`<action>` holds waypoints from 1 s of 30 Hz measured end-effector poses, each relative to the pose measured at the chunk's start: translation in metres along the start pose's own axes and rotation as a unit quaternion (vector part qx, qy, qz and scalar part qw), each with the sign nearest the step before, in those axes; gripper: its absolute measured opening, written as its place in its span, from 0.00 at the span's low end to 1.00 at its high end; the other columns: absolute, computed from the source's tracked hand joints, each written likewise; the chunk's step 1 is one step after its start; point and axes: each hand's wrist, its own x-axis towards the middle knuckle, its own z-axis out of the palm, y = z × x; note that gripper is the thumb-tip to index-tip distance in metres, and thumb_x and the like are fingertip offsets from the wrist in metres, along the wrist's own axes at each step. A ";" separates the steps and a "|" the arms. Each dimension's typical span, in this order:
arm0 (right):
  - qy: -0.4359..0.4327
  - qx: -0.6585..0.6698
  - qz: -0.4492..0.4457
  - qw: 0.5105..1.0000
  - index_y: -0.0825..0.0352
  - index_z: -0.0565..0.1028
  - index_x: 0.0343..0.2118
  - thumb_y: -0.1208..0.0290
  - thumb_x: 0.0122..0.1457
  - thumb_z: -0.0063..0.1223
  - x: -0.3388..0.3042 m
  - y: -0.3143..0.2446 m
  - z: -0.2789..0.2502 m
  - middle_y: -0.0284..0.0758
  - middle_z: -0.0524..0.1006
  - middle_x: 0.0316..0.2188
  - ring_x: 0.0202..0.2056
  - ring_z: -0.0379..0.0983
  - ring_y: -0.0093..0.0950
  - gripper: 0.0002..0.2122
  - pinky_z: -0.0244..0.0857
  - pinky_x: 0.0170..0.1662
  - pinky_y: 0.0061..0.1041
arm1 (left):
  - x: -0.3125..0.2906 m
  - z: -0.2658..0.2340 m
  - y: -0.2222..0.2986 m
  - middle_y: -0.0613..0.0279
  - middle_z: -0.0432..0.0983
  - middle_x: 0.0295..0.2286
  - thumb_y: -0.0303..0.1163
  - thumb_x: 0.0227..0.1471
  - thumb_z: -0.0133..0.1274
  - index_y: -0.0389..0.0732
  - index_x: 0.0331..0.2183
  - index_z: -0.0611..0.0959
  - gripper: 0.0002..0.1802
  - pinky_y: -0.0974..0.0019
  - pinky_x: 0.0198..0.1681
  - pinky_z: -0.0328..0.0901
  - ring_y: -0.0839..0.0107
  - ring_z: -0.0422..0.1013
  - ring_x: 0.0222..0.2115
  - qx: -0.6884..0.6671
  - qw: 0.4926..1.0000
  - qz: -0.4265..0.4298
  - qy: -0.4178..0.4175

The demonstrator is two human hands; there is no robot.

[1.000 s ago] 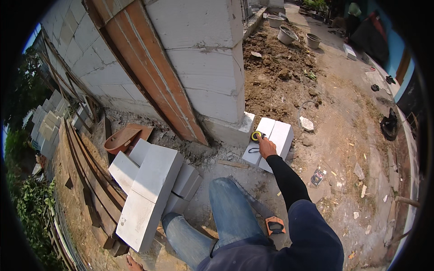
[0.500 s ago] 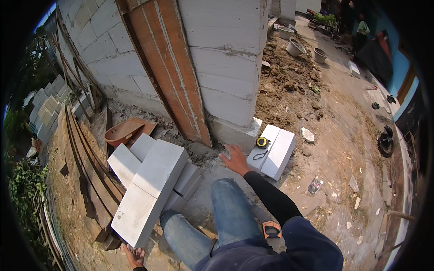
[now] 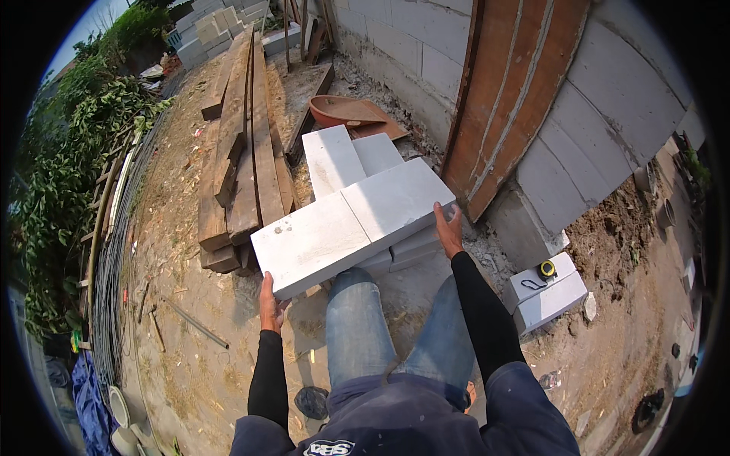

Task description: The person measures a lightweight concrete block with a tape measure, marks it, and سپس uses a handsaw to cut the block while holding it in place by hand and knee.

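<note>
Left hand (image 3: 270,304) and right hand (image 3: 447,228) grip opposite ends of the white block (image 3: 353,224). Risk: heavy block slips, dropping onto knees or block pile (image 3: 342,156).

The long rectangular aerated-concrete block (image 3: 353,225) is pale grey-white with faint dusty speckles. The long-sleeved arms (image 3: 479,311) are black, the denim trousers (image 3: 357,334) faded blue. The stacked wooden planks (image 3: 243,152) are weathered brown; the round tape measure (image 3: 547,269) is yellow and black.
</note>
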 end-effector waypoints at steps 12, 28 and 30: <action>-0.027 -0.013 -0.046 0.999 0.74 0.58 0.67 0.48 0.53 0.69 0.070 0.021 -0.004 0.53 0.70 0.60 0.61 0.68 0.44 0.47 0.61 0.63 0.38 | 0.021 0.007 -0.011 0.56 0.74 0.56 0.57 0.60 0.56 0.36 0.62 0.72 0.41 0.60 0.54 0.66 0.64 0.72 0.54 -0.081 0.993 0.078 0.029; 0.109 -0.204 -0.064 0.971 0.65 0.74 0.61 0.35 0.52 0.60 0.000 -0.054 -0.064 0.54 0.74 0.56 0.59 0.67 0.53 0.41 0.59 0.63 0.48 | -0.032 0.024 0.137 0.45 0.67 0.60 0.87 0.48 0.35 0.49 0.67 0.67 0.62 0.41 0.53 0.68 0.51 0.69 0.56 0.208 0.971 -0.086 -0.081; 0.126 -0.240 -0.073 0.960 0.62 0.74 0.61 0.31 0.52 0.59 0.008 -0.075 -0.053 0.53 0.74 0.56 0.59 0.67 0.53 0.42 0.59 0.63 0.49 | -0.020 0.025 0.143 0.45 0.69 0.58 0.86 0.49 0.38 0.47 0.66 0.68 0.60 0.44 0.50 0.71 0.53 0.71 0.54 0.183 0.979 -0.060 -0.073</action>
